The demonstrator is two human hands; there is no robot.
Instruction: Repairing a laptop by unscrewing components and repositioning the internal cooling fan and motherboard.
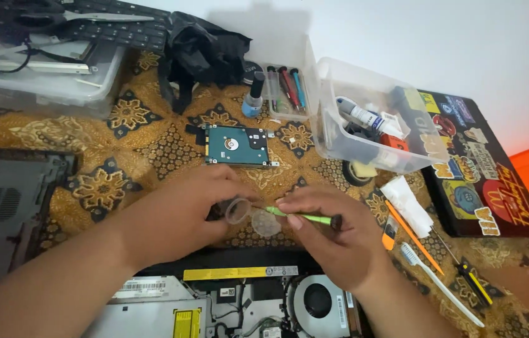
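My left hand point(180, 209) holds a small clear plastic cup point(237, 210) between thumb and fingers. My right hand point(333, 235) grips a green-handled screwdriver point(299, 216), its tip pointing left into the cup's mouth. A clear round lid point(267, 223) lies on the patterned cloth just below the tip. Beneath both hands sits an opened laptop point(233, 300) with a black battery bar, a yellow label strip and a round fan point(317, 300). A bare hard drive point(237, 145) lies on the cloth beyond my hands.
A clear tub of tools and tubes point(371, 119) stands at the right, a sticker-covered laptop lid point(477, 169) beyond it. An orange pry tool point(411, 235), toothbrush point(439, 281) and yellow-black screwdriver point(474, 285) lie at right. A grey bottom cover point(8, 206) lies left, a keyboard tray point(51, 62) far left.
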